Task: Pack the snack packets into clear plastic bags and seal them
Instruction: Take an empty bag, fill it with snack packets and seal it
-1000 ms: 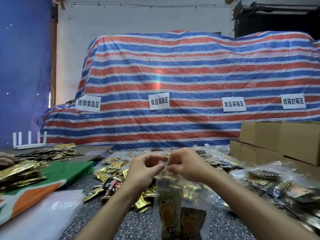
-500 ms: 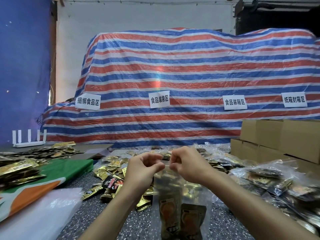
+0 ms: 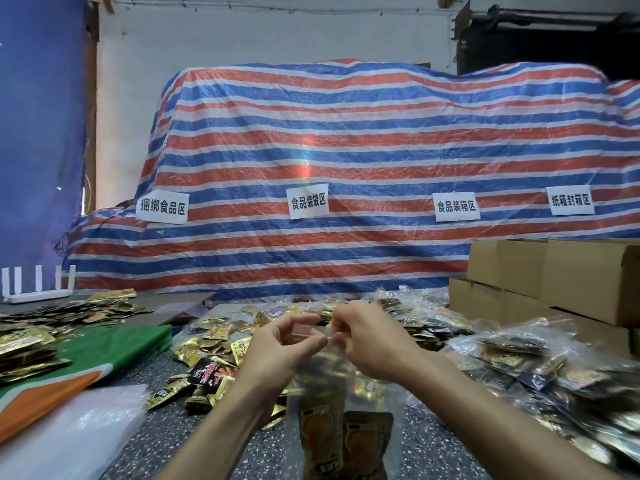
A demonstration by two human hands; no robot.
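Note:
A clear plastic bag (image 3: 322, 382) hangs upright in front of me with two brown snack packets (image 3: 346, 441) in its bottom. My left hand (image 3: 277, 348) pinches the bag's top edge between thumb and fingers. My right hand (image 3: 370, 337) pinches the same edge just to the right, the two hands almost touching. Loose gold and black snack packets (image 3: 214, 344) lie scattered on the speckled table (image 3: 159, 441) behind the bag.
Several filled clear bags (image 3: 540, 368) pile up at the right, with cardboard boxes (image 3: 561, 278) behind them. A green and orange sheet (image 3: 104, 355) and flat clear bags (image 3: 65, 431) lie at the left, gold packets (image 3: 24, 344) beyond. A striped tarp (image 3: 346, 150) covers the back.
Both hands have stayed at the bag's top edge, their fingers shifting slightly along it. The bag hangs as before.

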